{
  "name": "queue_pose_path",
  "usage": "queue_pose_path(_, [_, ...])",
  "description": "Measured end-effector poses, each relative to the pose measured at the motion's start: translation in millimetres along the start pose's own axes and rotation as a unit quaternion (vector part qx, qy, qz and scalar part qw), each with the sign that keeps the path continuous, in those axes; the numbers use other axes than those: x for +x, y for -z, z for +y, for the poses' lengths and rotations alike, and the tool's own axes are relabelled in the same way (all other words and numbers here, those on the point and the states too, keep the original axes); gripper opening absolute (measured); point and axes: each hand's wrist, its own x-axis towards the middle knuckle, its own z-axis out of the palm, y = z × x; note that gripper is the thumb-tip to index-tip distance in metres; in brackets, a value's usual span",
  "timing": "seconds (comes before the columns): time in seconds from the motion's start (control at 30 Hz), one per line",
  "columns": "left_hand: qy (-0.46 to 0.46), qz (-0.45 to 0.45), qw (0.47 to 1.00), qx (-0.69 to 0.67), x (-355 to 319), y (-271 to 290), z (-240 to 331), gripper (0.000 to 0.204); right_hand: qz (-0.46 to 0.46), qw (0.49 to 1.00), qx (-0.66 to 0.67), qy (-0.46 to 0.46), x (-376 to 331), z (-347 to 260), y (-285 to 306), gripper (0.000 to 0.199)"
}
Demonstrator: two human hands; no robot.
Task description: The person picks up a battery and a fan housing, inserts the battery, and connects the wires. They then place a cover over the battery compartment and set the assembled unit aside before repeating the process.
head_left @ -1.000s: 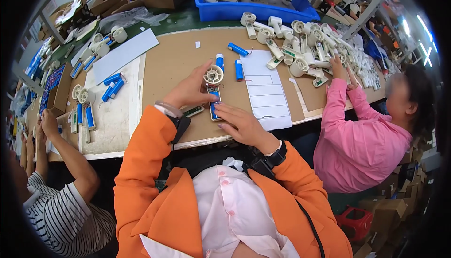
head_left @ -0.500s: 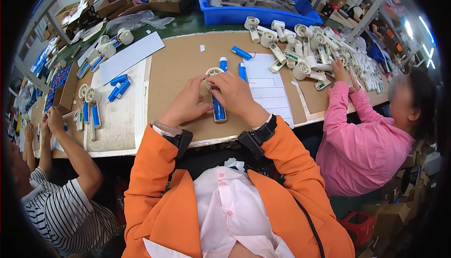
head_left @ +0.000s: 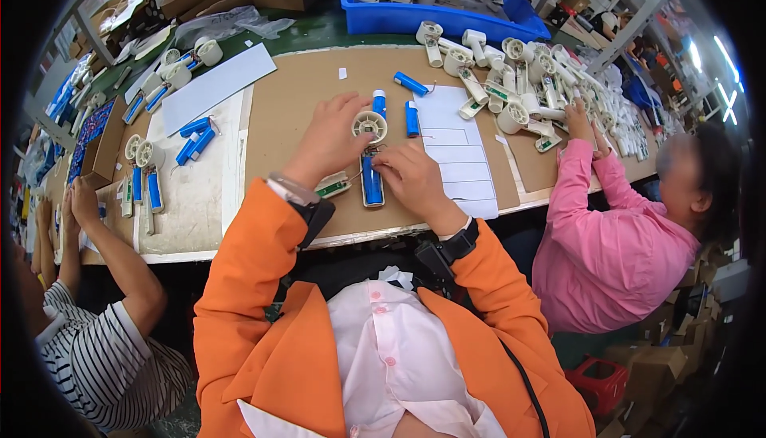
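Observation:
A white plastic housing with a round, ribbed head and a short handle lies in front of me on the brown board, head away from me. In its handle sits a blue cylindrical battery. My left hand curves around the left side of the head, thumb at its lower edge. The fingertips of my right hand are pinched together at the battery's upper end; what is between them is hidden. Beside my left wrist lies a white handle piece with a green circuit board.
Loose blue batteries lie beyond my right hand, near a white ruled sheet. White housings are heaped at right, below a blue bin. A co-worker in pink sits right, another in stripes left.
My hands have moved apart, uncovering the round head and the handle. My right hand has come down and nearer; the piece with the circuit board now shows beside my left wrist.

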Motion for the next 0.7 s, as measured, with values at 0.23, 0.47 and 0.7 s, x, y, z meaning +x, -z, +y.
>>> queue_pose_path(0.23, [0.099,-0.134,0.986,-0.011,27,-18,18,0.057,0.011,0.999,0.025,-0.025,-8,-1,-6,0.012])
queue_pose_path(0.47, [0.062,-0.159,0.976,-0.139,23,-17,-9,0.05,-0.028,0.968,0.159,-0.194,-8,10,-1,0.012])
queue_pose_path(0.7, [-0.021,-0.116,0.966,-0.231,9,-7,-16,0.025,-0.035,0.944,0.234,-0.228,-8,21,-2,0.014])
